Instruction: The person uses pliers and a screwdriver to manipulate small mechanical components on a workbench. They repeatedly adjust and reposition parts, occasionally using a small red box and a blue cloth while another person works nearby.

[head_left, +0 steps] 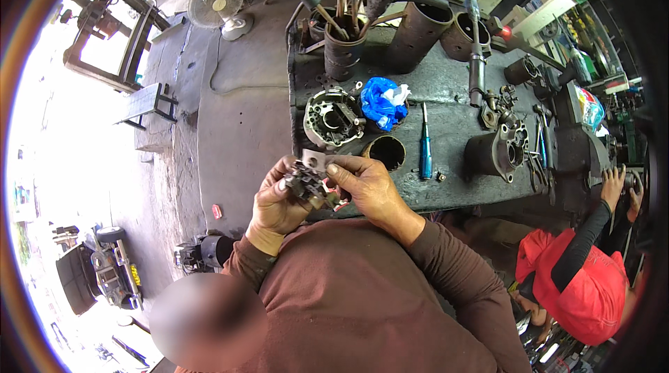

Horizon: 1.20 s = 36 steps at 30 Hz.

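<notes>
1. The left hand (273,209) curls its fingers around a dark metal part (305,183), held up before the chest.
2. The right hand (375,188) pinches a pale plate with a hole (320,156), just beside that part.
3. From there, a round metal casing (322,135) sits at 1 o'clock.
4. A blue-handled screwdriver (426,150) lies at 2 o'clock.
5. Far off at 11 o'clock stands a fan (216,2).

Mech. wkshp | dark wkbench (453,129) | open metal hsg (338,117) | tool-filled can (343,59) | blue screwdrvr (426,156) | loose mach. pts (492,117)
</notes>
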Tool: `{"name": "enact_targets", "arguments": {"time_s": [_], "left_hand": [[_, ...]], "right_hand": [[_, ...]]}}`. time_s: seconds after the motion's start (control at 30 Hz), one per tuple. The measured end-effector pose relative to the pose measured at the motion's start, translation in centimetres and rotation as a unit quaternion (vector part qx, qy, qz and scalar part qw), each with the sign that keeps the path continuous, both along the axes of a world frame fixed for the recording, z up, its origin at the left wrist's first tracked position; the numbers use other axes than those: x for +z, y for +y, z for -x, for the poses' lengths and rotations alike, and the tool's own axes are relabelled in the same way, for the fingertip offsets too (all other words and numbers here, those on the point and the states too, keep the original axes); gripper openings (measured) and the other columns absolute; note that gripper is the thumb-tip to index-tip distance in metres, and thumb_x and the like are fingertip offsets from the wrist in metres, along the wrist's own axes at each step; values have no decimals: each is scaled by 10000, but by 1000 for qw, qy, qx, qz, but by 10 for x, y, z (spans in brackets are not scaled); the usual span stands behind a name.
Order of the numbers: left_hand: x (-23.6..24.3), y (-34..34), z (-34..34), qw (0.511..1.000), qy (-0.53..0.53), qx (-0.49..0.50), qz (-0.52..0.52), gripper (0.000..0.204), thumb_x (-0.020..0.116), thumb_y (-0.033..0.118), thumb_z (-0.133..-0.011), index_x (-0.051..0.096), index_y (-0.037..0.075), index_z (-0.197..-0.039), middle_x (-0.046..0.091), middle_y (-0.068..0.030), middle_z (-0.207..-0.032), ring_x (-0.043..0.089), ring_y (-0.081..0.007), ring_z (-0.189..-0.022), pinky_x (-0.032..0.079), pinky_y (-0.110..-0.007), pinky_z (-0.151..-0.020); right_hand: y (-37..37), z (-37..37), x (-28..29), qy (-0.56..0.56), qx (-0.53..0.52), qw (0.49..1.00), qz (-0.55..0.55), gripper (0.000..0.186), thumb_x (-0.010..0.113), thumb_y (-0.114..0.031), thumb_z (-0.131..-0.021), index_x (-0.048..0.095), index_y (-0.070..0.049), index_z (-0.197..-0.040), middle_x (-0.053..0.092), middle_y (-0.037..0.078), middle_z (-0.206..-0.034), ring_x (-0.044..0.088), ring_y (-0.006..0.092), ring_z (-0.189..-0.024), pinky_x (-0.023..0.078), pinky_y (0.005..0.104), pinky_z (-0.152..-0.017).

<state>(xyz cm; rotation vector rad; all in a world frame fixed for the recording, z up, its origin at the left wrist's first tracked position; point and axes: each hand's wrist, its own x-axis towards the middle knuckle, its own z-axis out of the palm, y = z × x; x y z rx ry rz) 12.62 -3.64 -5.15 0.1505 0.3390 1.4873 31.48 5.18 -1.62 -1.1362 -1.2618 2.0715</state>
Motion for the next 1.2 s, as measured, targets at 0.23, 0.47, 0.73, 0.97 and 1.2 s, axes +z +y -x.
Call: {"name": "enact_targets", "arguments": {"time_s": [0.23, 0.47, 0.73, 0.97, 1.2], "left_hand": [[-13, 0, -5, 997, 82, -4, -5, 345, 831, 159, -933, 635, 65, -1201, 736, -127, -1170, 730, -332, -1120, 604, -584, -1032], [-39, 2, 6, 877, 477, 55, 24, 299, 814, -25, -937, 664, -6, -1195, 716, -102, -1283, 677, -139, -1100, 570, -319, -1001], [-74, 1, -16, 851, 525, 6, -7, 270, 780, -64, -948, 635, -16, -1171, 708, -105, -1307, 663, -129, -1122, 566, -303, -989], [-84, 14, -24, 839, 543, 20, -29, 278, 765, -78, -950, 617, 1, -1172, 628, -99, -1378, 621, -113, -1137, 544, -294, -991], [-76, 9, -25, 881, 473, -9, 14, 293, 790, -9, -976, 637, -1, -1226, 618, -69, -1351, 606, -108, -1144, 530, -284, -995]], "right_hand": [[5, -9, -8, -20, -45, 998, -31, 260, 710, -200, -1077, 786, 5, -1216, 715, -3, -866, 576, 54, -694, 479, 240, -618], [0, -98, 6, -105, -150, 963, -199, 188, 691, -141, -1078, 774, 22, -1122, 647, -12, -866, 541, 60, -764, 448, 233, -697], [-38, -138, -12, -265, -52, 920, -285, 135, 764, -82, -983, 784, 29, -1057, 738, 110, -1033, 711, 222, -954, 555, 332, -858], [-46, -136, -17, -313, -11, 891, -328, 143, 774, -98, -958, 791, 6, -1054, 714, 131, -1050, 715, 316, -1003, 562, 382, -902], [-33, -109, -20, -270, 55, 881, -386, 188, 743, -171, -985, 785, -5, -1062, 754, 154, -1083, 731, 352, -1000, 572, 424, -872]]}}
